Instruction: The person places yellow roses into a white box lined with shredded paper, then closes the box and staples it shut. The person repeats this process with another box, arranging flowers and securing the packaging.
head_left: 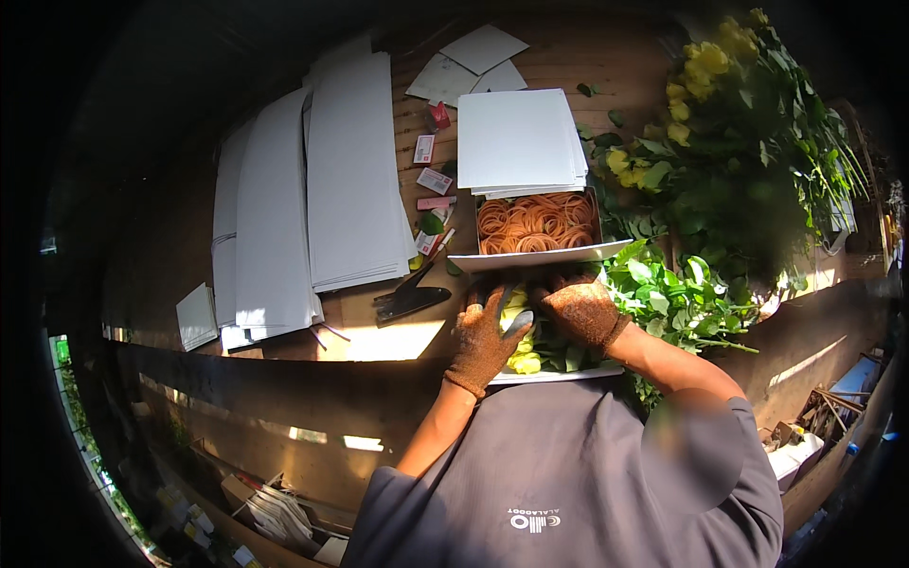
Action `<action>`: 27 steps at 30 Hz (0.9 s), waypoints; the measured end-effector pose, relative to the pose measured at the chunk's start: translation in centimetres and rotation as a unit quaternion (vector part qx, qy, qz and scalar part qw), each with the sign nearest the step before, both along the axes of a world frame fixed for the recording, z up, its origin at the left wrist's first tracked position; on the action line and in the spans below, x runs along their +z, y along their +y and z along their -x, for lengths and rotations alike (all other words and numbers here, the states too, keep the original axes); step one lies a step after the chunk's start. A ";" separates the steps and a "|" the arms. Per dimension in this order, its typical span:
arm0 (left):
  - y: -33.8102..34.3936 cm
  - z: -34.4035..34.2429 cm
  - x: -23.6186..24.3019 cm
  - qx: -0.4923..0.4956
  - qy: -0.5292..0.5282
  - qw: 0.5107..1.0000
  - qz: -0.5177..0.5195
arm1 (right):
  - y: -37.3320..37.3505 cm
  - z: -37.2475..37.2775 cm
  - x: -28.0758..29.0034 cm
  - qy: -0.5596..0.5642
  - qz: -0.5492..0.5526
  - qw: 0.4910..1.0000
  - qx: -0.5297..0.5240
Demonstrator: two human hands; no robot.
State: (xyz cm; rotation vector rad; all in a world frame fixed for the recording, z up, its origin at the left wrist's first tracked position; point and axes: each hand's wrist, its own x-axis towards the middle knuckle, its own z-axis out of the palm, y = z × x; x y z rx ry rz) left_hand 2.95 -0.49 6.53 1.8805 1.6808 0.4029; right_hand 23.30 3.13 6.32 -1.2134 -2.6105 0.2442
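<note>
White tall card stacks (350, 170) on brown wooden table (578, 57). Left hand (481, 341), brown-gloved: thumb across pale-yellow rose heads (524, 363), grip unclear. Roses between hands, above white flat card (587, 374). Beyond hands, open rectangular box (598, 220) full of coiled orange rubber bands (535, 224); white sheet stack (521, 142) at far end. Right hand (582, 310), same gloves: bent, fingertips hidden, cannot tell hold. Green leafy stems (677, 293) rightmost.

A plank desk (620, 57) fills the middle, its far side reaching toward 12 o'clock. Deep shadow (161, 133) covers the room at 10 o'clock. Sunlight (398, 344) strikes the desk's near edge between 7 and 8 o'clock; below it, a brown surface (284, 402) carries smaller bright patches (364, 443). A narrow opening (85, 440) at 8 o'clock shows greenery.
</note>
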 end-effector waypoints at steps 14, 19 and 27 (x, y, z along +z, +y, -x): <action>0.0 -0.3 1.9 -0.026 0.003 1.000 0.001 | 17.5 -16.7 -0.7 -0.151 0.070 0.952 -0.258; 0.1 -0.3 2.1 -0.012 -0.013 0.998 0.061 | 17.1 -15.8 -4.4 -0.181 0.125 0.954 -0.203; -0.2 0.0 1.3 -0.020 -0.030 0.999 -0.004 | 8.0 -13.7 19.6 0.169 -0.066 0.977 -0.115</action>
